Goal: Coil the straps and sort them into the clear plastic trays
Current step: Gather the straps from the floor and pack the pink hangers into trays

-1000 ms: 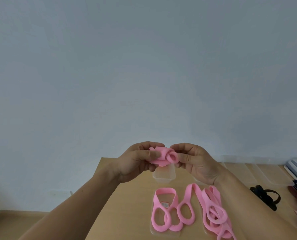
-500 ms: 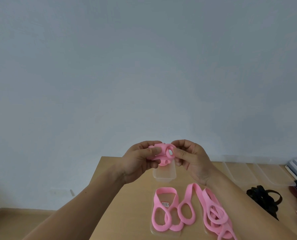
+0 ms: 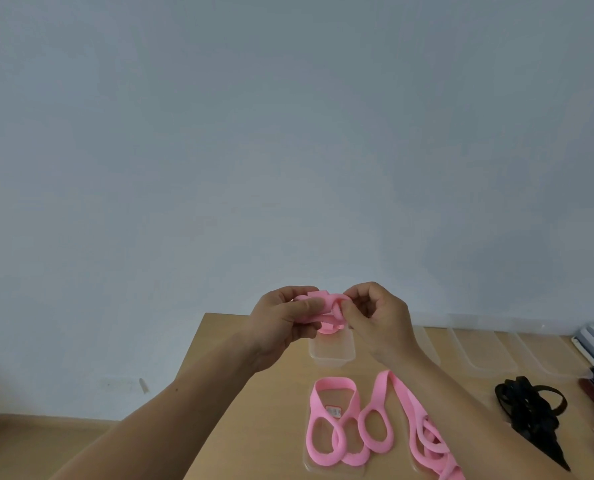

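Early going: one pink strap (image 3: 326, 308) half-coiled, held above a clear tray (image 3: 331, 356).
Pinched between left hand (image 3: 281, 323) and right hand (image 3: 382, 323), close together; other pink straps (image 3: 337, 434) and black straps (image 3: 527, 407) loose on tabletop (image 3: 254, 393), seemingly uncoiled.

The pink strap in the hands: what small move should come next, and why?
Probably lower the pink strap into the clear tray just beneath it. Both the left hand and right hand pinch it, already wound into a tight coil, and the tray's visible part looks empty.
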{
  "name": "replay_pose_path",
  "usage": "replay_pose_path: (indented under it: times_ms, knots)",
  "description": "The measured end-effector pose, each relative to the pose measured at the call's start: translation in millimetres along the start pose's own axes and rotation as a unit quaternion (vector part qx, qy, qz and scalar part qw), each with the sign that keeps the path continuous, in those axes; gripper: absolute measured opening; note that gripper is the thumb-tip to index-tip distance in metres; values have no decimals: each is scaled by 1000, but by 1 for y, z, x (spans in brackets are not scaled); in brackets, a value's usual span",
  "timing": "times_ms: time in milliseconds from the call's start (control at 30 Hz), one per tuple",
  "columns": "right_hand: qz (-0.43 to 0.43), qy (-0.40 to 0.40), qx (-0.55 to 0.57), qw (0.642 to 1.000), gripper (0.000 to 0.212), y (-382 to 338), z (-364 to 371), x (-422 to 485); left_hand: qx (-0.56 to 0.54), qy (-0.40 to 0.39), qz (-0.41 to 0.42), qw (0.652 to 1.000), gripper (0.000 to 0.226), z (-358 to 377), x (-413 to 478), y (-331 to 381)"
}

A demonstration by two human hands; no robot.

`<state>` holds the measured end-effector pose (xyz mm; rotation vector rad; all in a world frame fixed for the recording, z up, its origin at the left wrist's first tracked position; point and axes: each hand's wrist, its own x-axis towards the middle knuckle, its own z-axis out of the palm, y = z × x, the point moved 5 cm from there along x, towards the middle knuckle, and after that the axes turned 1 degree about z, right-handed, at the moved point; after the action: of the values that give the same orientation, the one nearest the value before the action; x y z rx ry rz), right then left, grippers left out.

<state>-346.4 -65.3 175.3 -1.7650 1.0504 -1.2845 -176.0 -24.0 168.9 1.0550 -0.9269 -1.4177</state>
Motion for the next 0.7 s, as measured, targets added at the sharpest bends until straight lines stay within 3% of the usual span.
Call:
replay_pose_path:
  times_ms: [133,233,433,567,700]
  knots:
    - [1,-52,76,996,10,-3,4,-3,-13,3,18,1000,23,-5,1,2]
    - [43,-98,123,987,20,0,10,-6,-19,10,6,1000,27,-13,1,3]
    - [63,-108,51,991,26,5,17,-2,-5,-3,-13,1000,36,-23,0,0]
    - [-14,-145,-99,984,42,-3,29,-1,101,-6,16,995,33,-30,1,-7]
    - [-46,-182,-170,967,27,-8,48,0,103,-25,23,994,25,-42,0,-11]
